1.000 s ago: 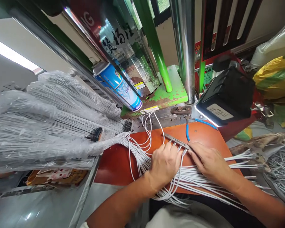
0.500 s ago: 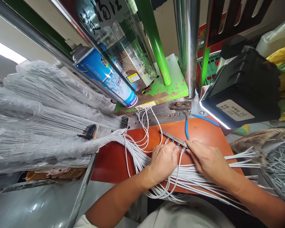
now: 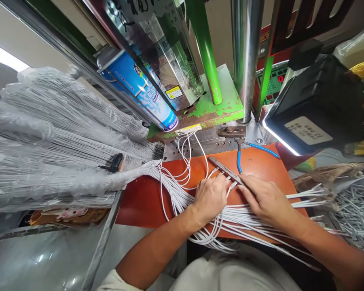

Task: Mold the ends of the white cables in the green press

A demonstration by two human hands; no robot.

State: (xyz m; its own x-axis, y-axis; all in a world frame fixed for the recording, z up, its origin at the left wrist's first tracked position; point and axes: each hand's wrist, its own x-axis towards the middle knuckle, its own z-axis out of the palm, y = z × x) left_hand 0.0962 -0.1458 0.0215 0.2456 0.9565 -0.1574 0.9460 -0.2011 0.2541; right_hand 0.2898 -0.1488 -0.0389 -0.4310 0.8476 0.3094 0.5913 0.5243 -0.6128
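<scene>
A narrow metal bar [image 3: 223, 166] lies slantwise above the orange work surface, with several white cable ends seated along its near side. My right hand [image 3: 262, 196] pinches the bar's near right end between thumb and fingers. Closed on the white cables [image 3: 231, 186] just below the bar is my left hand [image 3: 211, 198], whose fingertips are partly hidden. Under both wrists spreads a thick bundle of white cables [image 3: 176, 198] running across the surface. Blue-handled pliers [image 3: 239, 159] rest just beyond the bar, their jaws by a metal clamp block [image 3: 231, 131].
The orange surface [image 3: 261, 161] meets a machine with a green plate [image 3: 224, 109] and steel column [image 3: 245, 60]. A blue spray can [image 3: 151, 101] leans there. A black lamp [image 3: 321, 105] overhangs the right. Plastic-wrapped cables [image 3: 48, 141] fill the left; a heap of pale pieces [image 3: 358, 214] lies right.
The bar has turned slightly steeper, and my left hand has shifted a little along the cables beside it. The whole view has tilted slightly.
</scene>
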